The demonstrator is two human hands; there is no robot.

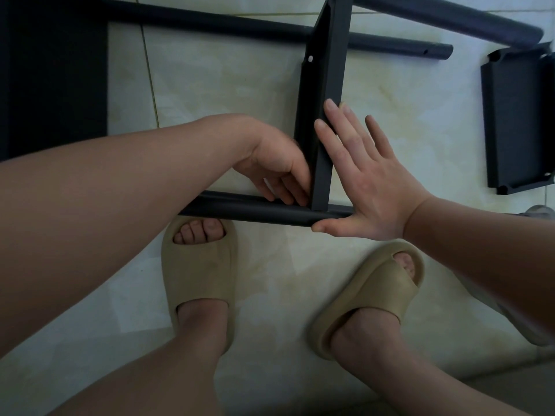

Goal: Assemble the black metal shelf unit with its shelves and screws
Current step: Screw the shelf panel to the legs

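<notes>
The black shelf (326, 70) was stood on edge on the floor (225, 85), its long axis running away from the person, from the near tube (240, 207) to the far tube (210, 24). Matte dark metal was seen, with one small hole. The right hand (369, 187) was pressed flat against its right face. The left hand (276, 163) was curled at the joint; a grasp could not be told.

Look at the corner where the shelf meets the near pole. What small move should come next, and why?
Probably brace the shelf with the right hand and nudge it square onto the pole. The right hand lies flat against the shelf, thumb on the pole. The left hand has its fingers at the joint, and no screw shows there.
</notes>
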